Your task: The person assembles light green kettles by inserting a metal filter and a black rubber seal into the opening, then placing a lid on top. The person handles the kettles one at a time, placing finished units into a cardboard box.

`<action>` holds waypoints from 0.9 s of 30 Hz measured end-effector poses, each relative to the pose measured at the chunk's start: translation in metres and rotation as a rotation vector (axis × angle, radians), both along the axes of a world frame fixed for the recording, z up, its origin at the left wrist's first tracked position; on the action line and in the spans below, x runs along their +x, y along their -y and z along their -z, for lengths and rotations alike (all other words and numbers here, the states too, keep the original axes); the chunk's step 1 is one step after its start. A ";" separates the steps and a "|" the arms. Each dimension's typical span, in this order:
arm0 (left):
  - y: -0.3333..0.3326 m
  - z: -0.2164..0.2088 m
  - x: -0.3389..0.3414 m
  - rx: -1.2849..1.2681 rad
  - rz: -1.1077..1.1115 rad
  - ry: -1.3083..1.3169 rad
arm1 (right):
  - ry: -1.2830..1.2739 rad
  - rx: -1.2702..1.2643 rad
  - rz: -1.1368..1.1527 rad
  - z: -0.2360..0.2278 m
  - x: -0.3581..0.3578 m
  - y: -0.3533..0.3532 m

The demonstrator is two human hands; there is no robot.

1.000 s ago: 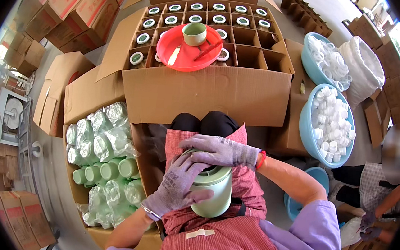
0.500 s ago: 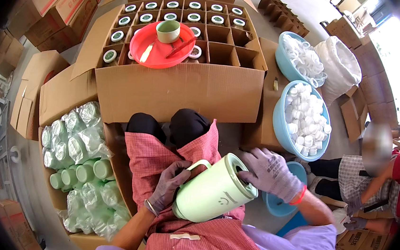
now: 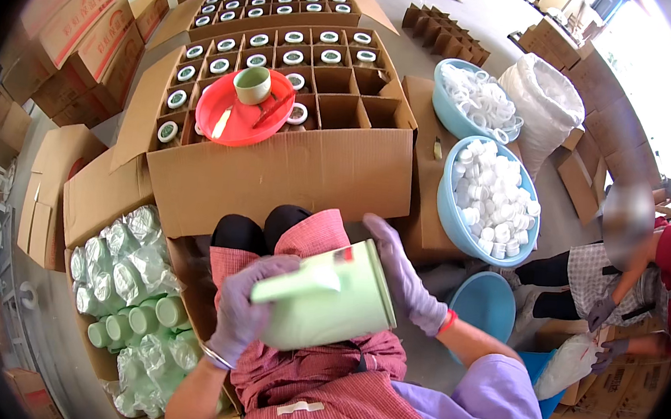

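A pale green jug (image 3: 339, 309) lies tilted on its side above my lap, its handle toward me and its wide end facing right. My left hand (image 3: 246, 305) is closed round the jug's back end by the handle; the handle hides part of the grip. My gloved right hand (image 3: 407, 284) stands beside the wide end with its fingers stretched out and pressed flat, palm toward the rim. Whether the palm touches the rim I cannot tell. The inside of the jug is turned out of sight.
Ahead stands a divided carton (image 3: 283, 169) of jars, topped by a red basin (image 3: 235, 127) with a green cup (image 3: 252, 86). Wrapped green jugs (image 3: 142, 316) fill a left carton. Blue basins hold white caps (image 3: 492, 199) and white rings (image 3: 480, 102). A co-worker (image 3: 668, 278) sits right.
The jug has turned so its handle faces me and its wide end points right. My right hand has come off the wide end, and its fingers have straightened.
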State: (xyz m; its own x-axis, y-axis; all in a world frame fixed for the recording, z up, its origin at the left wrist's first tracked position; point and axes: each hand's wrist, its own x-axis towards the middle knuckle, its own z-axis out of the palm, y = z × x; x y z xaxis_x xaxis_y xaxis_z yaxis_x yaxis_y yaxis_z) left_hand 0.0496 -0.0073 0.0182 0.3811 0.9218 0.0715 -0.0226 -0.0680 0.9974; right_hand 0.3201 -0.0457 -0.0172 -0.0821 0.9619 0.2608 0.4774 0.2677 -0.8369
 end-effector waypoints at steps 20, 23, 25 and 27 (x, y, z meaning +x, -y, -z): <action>-0.031 -0.031 0.001 -0.301 -0.116 -0.070 | -0.196 0.150 -0.001 -0.019 -0.003 -0.032; -0.030 -0.038 0.006 0.386 -0.068 -0.132 | -0.165 0.181 -0.146 -0.012 -0.013 -0.041; -0.033 -0.064 0.010 0.925 -0.065 -0.516 | -0.961 -0.298 0.004 -0.019 -0.040 -0.042; -0.043 -0.052 -0.010 0.932 -0.103 -0.495 | -1.012 -0.449 -0.002 -0.030 -0.046 -0.053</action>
